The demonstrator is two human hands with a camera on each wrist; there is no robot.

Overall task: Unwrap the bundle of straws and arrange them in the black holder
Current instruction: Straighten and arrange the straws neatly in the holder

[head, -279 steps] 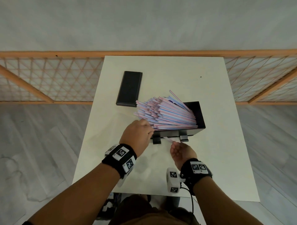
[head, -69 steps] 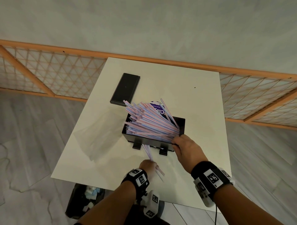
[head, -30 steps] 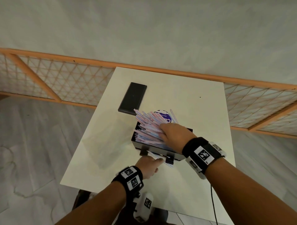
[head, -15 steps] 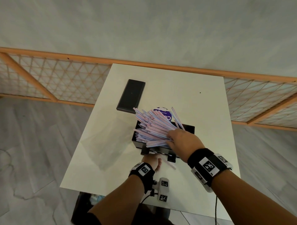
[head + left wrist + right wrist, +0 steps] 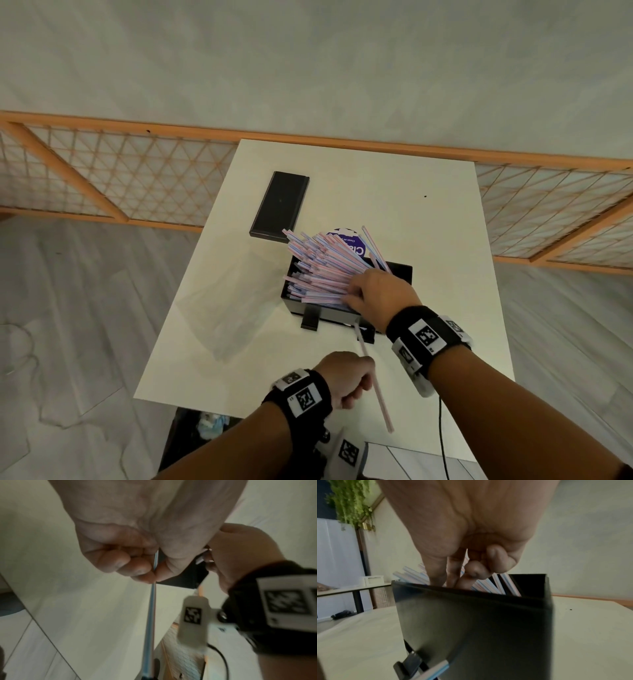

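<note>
The black holder stands mid-table, heaped with pink-and-blue striped straws that fan out to the upper left. My right hand lies on the pile's near side. In the right wrist view its fingers reach down past the holder's front wall and press on the straws. My left hand is near the table's front edge and pinches a single straw between thumb and fingers. That straw slants from the holder's base toward me.
A flat black lid lies at the back left of the white table. A clear plastic wrapper lies left of the holder, and a purple round label behind it. An orange lattice rail runs past the table's far edge.
My left hand has drawn back toward the near table edge with one straw pulled out from the holder's front. My right hand has stayed on the pile.
</note>
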